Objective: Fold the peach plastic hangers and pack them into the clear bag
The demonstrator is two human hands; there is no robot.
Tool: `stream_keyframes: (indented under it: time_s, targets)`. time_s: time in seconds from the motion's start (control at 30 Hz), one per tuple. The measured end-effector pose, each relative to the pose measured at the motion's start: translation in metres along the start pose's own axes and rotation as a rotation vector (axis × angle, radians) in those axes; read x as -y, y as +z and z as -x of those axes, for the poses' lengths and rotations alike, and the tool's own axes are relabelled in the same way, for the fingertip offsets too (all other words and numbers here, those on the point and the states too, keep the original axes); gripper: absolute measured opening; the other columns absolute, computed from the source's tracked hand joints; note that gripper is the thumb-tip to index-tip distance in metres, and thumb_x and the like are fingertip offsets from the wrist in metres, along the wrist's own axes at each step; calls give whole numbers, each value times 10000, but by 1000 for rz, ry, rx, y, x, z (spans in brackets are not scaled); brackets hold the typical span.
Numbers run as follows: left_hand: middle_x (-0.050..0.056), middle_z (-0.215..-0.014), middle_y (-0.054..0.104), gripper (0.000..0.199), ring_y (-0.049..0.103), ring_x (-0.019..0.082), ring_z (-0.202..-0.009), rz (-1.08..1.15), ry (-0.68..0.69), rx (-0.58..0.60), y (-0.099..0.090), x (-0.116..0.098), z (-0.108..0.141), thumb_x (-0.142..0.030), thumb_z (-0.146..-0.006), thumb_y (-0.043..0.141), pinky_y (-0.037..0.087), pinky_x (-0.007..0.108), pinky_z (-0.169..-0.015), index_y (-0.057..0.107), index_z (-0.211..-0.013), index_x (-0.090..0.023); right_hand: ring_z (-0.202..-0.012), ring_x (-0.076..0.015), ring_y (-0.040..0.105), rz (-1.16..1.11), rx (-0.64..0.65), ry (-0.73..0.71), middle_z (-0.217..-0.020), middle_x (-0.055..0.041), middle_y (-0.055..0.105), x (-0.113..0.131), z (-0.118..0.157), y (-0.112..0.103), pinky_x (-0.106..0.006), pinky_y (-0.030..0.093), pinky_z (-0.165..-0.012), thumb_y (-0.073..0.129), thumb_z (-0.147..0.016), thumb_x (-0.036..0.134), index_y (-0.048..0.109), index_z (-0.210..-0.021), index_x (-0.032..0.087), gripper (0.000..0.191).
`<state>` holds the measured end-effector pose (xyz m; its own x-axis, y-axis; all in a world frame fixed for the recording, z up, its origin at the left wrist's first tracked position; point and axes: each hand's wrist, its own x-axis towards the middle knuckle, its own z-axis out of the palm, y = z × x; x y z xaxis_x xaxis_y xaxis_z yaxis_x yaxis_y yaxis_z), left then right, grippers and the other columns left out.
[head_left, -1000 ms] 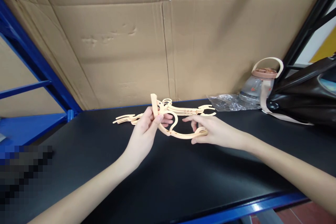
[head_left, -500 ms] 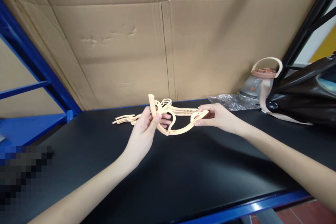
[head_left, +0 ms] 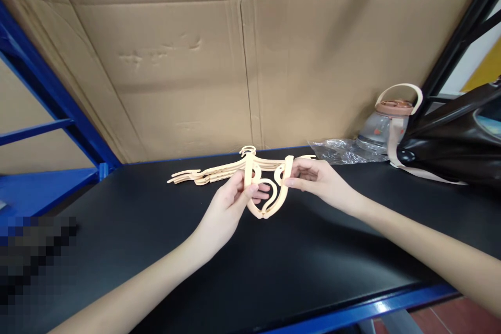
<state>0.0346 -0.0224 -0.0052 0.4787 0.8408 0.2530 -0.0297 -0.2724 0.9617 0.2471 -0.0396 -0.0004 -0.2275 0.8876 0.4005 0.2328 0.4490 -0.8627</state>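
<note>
Between my hands is a cream folding clothes hanger (head_left: 279, 202), held above the black tabletop with its two arms bent up into a V and its hook curled between them. My left hand (head_left: 231, 199) pinches the left arm, thumb in front and some fingers behind. The right arm is gripped near its end by my right hand (head_left: 313, 176). Just behind, more cream hangers (head_left: 223, 171) lie stacked and spread out on the table, their hooks toward the back; my hands and the held hanger cover part of them.
A brown cardboard sheet (head_left: 176, 78) stands along the table's back edge. To the right are crumpled clear plastic (head_left: 338, 151), a clear bottle with a strap (head_left: 379, 128) and a black bag (head_left: 450, 138). Blue metal framing (head_left: 74, 120) rises on the left. The black table (head_left: 274, 271) has a blue front edge.
The held hanger's arms have folded closer together, from a wide spread to a narrow V. My right hand moved slightly left, my left hand right, uncovering more of the stacked hangers.
</note>
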Motion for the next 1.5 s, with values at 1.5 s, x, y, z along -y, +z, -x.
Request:
stream_keyframes:
  time_s: [1.5]
  targets:
    - [47, -1311, 549, 308, 541, 255, -1167, 535, -220, -180, -1, -12, 3, -269, -895, 527, 506, 404, -946, 547, -1201, -237, -765, -151, 603, -83, 190, 212, -859, -17, 657, -1, 14, 34, -296, 465, -692, 677, -773, 345, 475, -1132, 197, 437]
